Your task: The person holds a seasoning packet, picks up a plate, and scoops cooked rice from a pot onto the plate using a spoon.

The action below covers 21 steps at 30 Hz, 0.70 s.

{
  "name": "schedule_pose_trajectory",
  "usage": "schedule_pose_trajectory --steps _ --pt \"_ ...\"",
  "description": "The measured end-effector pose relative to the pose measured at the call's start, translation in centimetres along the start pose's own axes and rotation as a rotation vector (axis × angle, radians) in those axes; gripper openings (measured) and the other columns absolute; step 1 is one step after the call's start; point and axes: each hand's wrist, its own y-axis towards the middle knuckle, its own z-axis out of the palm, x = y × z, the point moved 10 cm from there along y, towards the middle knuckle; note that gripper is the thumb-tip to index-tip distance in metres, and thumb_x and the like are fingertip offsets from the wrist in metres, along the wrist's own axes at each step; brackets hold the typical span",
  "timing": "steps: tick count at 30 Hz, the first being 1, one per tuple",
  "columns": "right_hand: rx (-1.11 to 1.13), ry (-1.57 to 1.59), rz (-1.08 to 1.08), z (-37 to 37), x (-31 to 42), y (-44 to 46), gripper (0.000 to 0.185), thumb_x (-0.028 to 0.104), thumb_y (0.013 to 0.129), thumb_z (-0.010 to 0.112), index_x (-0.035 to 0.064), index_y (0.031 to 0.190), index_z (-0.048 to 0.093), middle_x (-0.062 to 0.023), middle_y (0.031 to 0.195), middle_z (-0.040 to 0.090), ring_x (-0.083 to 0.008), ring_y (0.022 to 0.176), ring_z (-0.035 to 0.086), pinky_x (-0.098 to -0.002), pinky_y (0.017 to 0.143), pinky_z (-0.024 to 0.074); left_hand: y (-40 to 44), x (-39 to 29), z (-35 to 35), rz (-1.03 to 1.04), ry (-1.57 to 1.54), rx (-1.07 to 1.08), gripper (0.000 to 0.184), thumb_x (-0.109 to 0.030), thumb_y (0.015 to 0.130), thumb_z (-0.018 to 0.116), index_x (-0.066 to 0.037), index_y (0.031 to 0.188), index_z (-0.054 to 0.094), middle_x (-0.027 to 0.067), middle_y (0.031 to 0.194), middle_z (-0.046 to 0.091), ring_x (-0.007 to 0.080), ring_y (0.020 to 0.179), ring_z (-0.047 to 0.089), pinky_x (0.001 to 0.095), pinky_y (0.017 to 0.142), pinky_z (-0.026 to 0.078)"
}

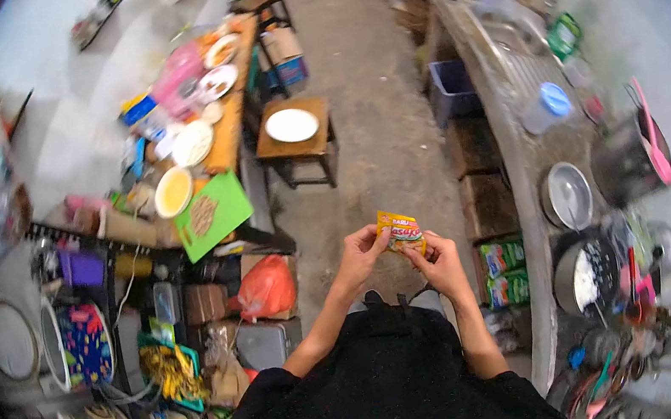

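A small yellow seasoning sachet [401,233] with pink and red print is held up in front of my body. My left hand [363,253] pinches its left edge between thumb and fingers. At its lower right side, my right hand [440,263] grips the sachet too, fingers closed. Whether the sachet is torn cannot be made out. Beyond it on the left lies a green cutting board [226,225] with chopped pale pieces [203,215]. Next to the board stands a bowl of yellow liquid [173,192].
A white plate [292,125] rests on a wooden stool [323,144] ahead. To my right runs a concrete counter [525,183] with a metal bowl [567,196], a dark pot [616,161] and a pan with white contents [585,277]. A red plastic bag [268,287] sits low at left.
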Motion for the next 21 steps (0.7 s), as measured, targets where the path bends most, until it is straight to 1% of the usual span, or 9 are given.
schedule_pose_trajectory --steps 5,7,10,13,15,17,19,20,21 --pt "0.142 0.025 -0.018 3.9 -0.9 2.8 0.011 0.004 0.087 0.062 -0.0049 0.093 0.062 0.0007 0.081 0.051 -0.0048 0.063 0.052 -0.0198 0.054 0.0424 -1.1 -0.6 -3.9 -0.040 -0.110 -0.168 0.024 -0.022 0.094 0.056 -0.001 0.106 0.060 0.0008 0.097 0.063 0.0073 0.088 0.057 0.0238 0.077 0.047" --pt "0.186 0.012 -0.029 5.1 -0.9 4.0 0.011 0.003 0.087 0.062 -0.0050 0.093 0.062 0.0004 0.081 0.052 -0.0051 0.064 0.053 -0.0199 0.055 0.0431 -1.2 -0.3 -5.3 -0.051 -0.100 -0.207 0.026 -0.021 0.094 0.055 -0.003 0.113 0.056 0.0025 0.105 0.061 0.0107 0.093 0.059 0.0293 0.081 0.050" --pt "0.241 0.074 0.036 6.2 -1.8 6.3 0.010 0.003 0.087 0.062 -0.0051 0.092 0.062 -0.0009 0.081 0.053 -0.0062 0.065 0.055 -0.0208 0.055 0.0442 -0.5 -0.4 -6.8 -0.034 -0.079 -0.252 0.025 -0.020 0.094 0.055 -0.004 0.113 0.055 0.0029 0.106 0.061 0.0113 0.095 0.059 0.0286 0.080 0.051" --pt "0.287 -0.013 -0.047 6.8 -3.0 9.4 0.009 0.003 0.087 0.062 -0.0054 0.090 0.062 -0.0022 0.082 0.054 -0.0072 0.065 0.057 -0.0211 0.055 0.0450 1.4 -0.4 -8.0 -0.008 -0.053 -0.283 0.026 -0.020 0.093 0.056 -0.004 0.114 0.055 0.0034 0.106 0.061 0.0118 0.095 0.059 0.0279 0.079 0.051" --pt "0.297 0.032 0.024 7.0 -4.4 11.8 0.011 0.005 0.081 0.065 -0.0040 0.086 0.063 -0.0049 0.073 0.049 -0.0088 0.061 0.046 -0.0243 0.052 0.0373 3.3 -0.5 -8.6 -0.002 -0.069 -0.306 0.026 -0.021 0.093 0.057 -0.005 0.114 0.055 0.0022 0.105 0.062 0.0100 0.093 0.059 0.0265 0.078 0.050" --pt "0.303 0.045 0.032 6.8 -5.4 14.3 0.010 0.005 0.081 0.065 -0.0040 0.085 0.063 -0.0045 0.073 0.049 -0.0090 0.060 0.047 -0.0242 0.052 0.0374 5.9 -0.6 -8.8 0.007 -0.085 -0.327 0.026 -0.023 0.093 0.057 -0.006 0.114 0.055 0.0010 0.103 0.062 0.0082 0.091 0.059 0.0252 0.077 0.049" --pt "0.311 0.071 0.045 6.5 -5.6 17.4 0.010 0.005 0.081 0.066 -0.0040 0.083 0.063 -0.0041 0.073 0.049 -0.0091 0.059 0.047 -0.0242 0.052 0.0375 8.3 0.6 -9.4 -0.082 -0.183 -0.361 0.031 -0.026 0.095 0.054 -0.007 0.118 0.051 0.0019 0.106 0.061 0.0099 0.093 0.059 0.0263 0.078 0.049" --pt "0.338 0.022 0.039 6.5 -5.6 18.5 0.009 0.003 0.083 0.064 -0.0044 0.088 0.063 -0.0036 0.078 0.051 -0.0086 0.062 0.053 -0.0228 0.053 0.0424 9.2 0.9 -9.9 -0.095 -0.178 -0.373 0.031 -0.026 0.095 0.054 -0.007 0.118 0.051 0.0019 0.106 0.061 0.0099 0.093 0.059 0.0263 0.078 0.049" --pt "0.364 -0.030 0.034 6.4 -5.7 19.6 0.009 0.002 0.086 0.061 -0.0049 0.093 0.063 -0.0031 0.082 0.053 -0.0081 0.065 0.058 -0.0213 0.054 0.0472 10.5 1.3 -9.6 -0.077 -0.346 -0.350 0.032 -0.029 0.095 0.052 -0.008 0.120 0.050 0.0026 0.108 0.060 0.0112 0.094 0.059 0.0269 0.079 0.049"
